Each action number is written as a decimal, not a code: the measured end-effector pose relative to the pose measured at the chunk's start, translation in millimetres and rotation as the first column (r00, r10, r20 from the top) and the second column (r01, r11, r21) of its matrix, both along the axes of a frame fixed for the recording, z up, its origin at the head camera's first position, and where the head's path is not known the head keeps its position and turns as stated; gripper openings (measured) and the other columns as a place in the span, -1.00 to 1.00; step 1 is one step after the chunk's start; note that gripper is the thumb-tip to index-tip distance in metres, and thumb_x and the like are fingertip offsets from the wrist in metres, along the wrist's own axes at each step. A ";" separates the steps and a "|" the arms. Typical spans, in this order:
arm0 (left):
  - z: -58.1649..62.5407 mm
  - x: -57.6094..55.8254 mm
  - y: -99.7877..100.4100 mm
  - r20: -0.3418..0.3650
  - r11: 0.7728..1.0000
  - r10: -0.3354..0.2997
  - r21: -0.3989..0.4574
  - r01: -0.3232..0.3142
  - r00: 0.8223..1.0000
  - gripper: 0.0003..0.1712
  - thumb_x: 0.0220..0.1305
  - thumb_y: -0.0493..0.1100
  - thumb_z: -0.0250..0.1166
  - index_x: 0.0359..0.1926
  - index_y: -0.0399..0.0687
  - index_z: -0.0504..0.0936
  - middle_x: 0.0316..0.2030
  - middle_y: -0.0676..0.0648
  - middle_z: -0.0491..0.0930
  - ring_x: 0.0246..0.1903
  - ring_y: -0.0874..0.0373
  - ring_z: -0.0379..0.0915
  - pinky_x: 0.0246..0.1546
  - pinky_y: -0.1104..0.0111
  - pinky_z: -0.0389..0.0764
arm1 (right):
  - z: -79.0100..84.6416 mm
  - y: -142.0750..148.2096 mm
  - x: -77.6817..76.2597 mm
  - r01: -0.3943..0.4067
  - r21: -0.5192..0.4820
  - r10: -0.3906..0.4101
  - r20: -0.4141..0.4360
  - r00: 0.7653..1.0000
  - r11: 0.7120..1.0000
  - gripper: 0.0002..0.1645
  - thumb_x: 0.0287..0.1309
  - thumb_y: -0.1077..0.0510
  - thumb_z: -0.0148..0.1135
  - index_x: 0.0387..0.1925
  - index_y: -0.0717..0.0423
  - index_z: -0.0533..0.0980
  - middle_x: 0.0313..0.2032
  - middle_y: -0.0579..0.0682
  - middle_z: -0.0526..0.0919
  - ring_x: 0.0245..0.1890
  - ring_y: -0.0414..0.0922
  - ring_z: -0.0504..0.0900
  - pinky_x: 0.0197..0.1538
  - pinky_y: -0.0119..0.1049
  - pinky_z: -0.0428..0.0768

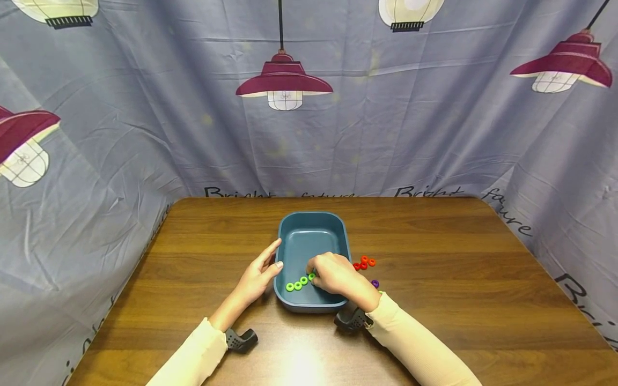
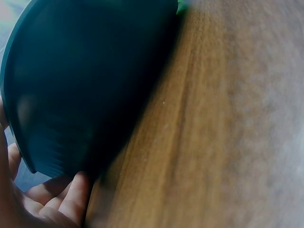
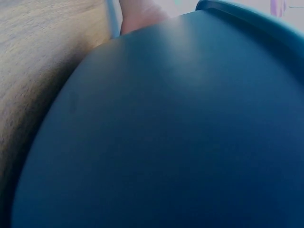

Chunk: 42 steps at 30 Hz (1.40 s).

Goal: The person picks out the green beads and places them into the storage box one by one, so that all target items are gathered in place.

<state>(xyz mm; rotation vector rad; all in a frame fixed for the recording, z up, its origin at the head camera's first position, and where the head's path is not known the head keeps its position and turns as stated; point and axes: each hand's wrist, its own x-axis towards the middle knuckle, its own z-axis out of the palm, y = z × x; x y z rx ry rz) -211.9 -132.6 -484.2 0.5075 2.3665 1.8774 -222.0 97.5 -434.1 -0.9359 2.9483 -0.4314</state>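
A blue-green rectangular bin stands on the wooden table. Inside it, several light green rings form a slanting row along the near left part of the floor. My right hand reaches in over the right wall, its curled index finger and thumb pinching the green ring at the row's right end. Against the bin's left side rests my left hand, fingers extended and thumb at the rim. The left wrist view shows its fingers touching the outer wall. In the right wrist view the bin wall hides most of the hand.
Right of the bin lie several red and orange rings. A purple ring sits nearer me, beside the right forearm, with a bit of green partly hidden by the sleeve. A patterned grey curtain hangs behind the table.
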 end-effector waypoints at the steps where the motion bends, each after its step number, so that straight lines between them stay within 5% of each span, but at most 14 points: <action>1: -0.3 0.0 -0.2 -0.002 1.000 -0.003 -0.002 0.003 1.000 -0.28 0.50 -0.23 0.11 0.58 -0.16 0.11 0.47 -0.43 0.25 0.43 -0.36 0.26 0.37 -0.11 0.41 | 0.0 -0.1 0.2 0.000 0.003 0.000 0.003 1.000 1.000 -0.89 -0.03 0.22 0.51 -0.45 -0.02 0.70 -0.47 -0.13 0.71 -0.50 -0.17 0.57 -0.45 -0.21 0.53; 15: 0.7 1.2 0.1 0.015 1.000 0.011 0.007 -0.011 1.000 -0.28 0.50 -0.24 0.12 0.58 -0.14 0.13 0.46 -0.44 0.27 0.43 -0.36 0.28 0.37 -0.11 0.41 | 1.4 0.4 0.0 -0.078 -0.019 0.078 0.000 0.997 0.997 -0.86 -0.03 0.26 0.46 -0.39 -0.01 0.70 -0.46 -0.13 0.71 -0.48 -0.22 0.54 -0.43 -0.32 0.50; 20: 0.1 1.1 0.4 0.031 1.000 0.005 0.013 -0.006 1.000 -0.28 0.50 -0.23 0.12 0.59 -0.11 0.12 0.46 -0.42 0.26 0.44 -0.34 0.26 0.38 -0.12 0.39 | 2.4 2.0 -0.7 -0.081 -0.120 0.078 -0.029 0.997 0.989 -0.84 0.02 0.22 0.46 -0.28 0.02 0.72 -0.52 -0.17 0.66 -0.49 -0.28 0.53 -0.42 -0.40 0.47; 26: -0.5 0.7 0.6 0.022 1.000 0.006 0.010 -0.006 1.000 -0.28 0.50 -0.23 0.12 0.59 -0.13 0.12 0.48 -0.43 0.24 0.44 -0.36 0.25 0.37 -0.11 0.41 | 3.5 9.8 -3.3 -0.122 -0.400 0.079 -0.122 0.989 0.908 -0.83 0.09 0.23 0.42 -0.24 0.15 0.74 -0.51 -0.13 0.66 -0.51 -0.36 0.50 -0.39 -0.50 0.51; 31: 0.4 1.2 1.7 0.011 1.000 0.005 0.013 -0.005 1.000 -0.27 0.48 -0.24 0.13 0.58 -0.15 0.13 0.47 -0.44 0.25 0.43 -0.36 0.27 0.37 -0.04 0.44 | 5.3 26.9 -1.5 -0.119 -0.527 0.036 -0.165 0.986 0.842 -0.88 0.10 0.27 0.40 -0.28 0.17 0.73 -0.52 -0.13 0.64 -0.49 -0.37 0.51 -0.37 -0.47 0.57; 42: -1.7 0.1 0.7 0.012 1.000 0.003 0.016 -0.003 1.000 -0.28 0.49 -0.24 0.12 0.58 -0.15 0.13 0.45 -0.46 0.27 0.41 -0.36 0.29 0.34 0.09 0.46 | 2.6 68.3 -1.5 -0.049 -0.597 -0.087 -0.196 0.977 0.801 -0.86 0.06 0.34 0.43 -0.32 0.09 0.74 -0.50 -0.15 0.67 -0.51 -0.40 0.47 -0.44 -0.47 0.50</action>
